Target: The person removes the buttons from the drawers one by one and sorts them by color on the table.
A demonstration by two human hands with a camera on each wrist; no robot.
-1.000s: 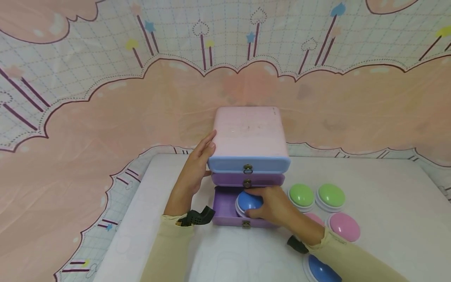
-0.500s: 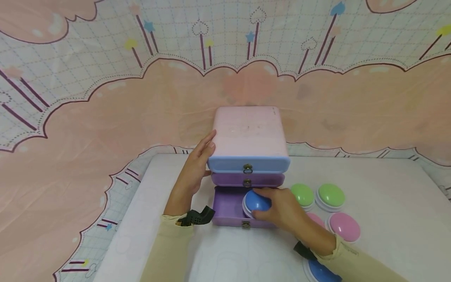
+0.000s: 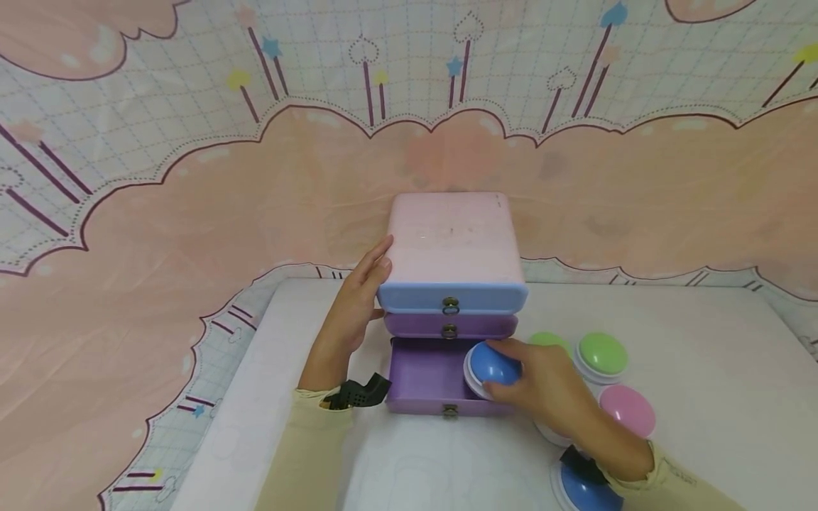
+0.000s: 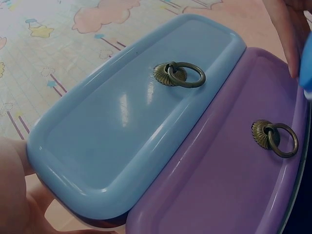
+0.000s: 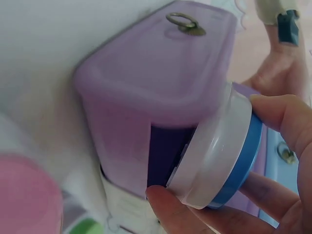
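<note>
A small drawer cabinet (image 3: 454,238) has a pink top, a blue top drawer front (image 3: 409,298) and two purple drawers below. The bottom drawer (image 3: 422,372) is pulled out. My left hand (image 3: 348,312) rests against the cabinet's left side with its fingers fairly straight. Between thumb and fingers, my right hand (image 3: 552,383) grips a round push button with a blue dome (image 3: 495,363) and white base (image 5: 212,151). The button is tilted at the right end of the pulled-out drawer, against its side wall in the right wrist view. I cannot tell whether it touches.
To the right on the white table (image 3: 716,369) lie similar buttons: a green one (image 3: 603,353), another green one (image 3: 549,342) partly covered, a pink one (image 3: 628,410) and a blue one (image 3: 584,490) under the right wrist. A patterned cloth (image 3: 307,191) hangs behind.
My right hand has moved right with the blue button, from the drawer's middle to its right end. The left hand stays against the cabinet.
</note>
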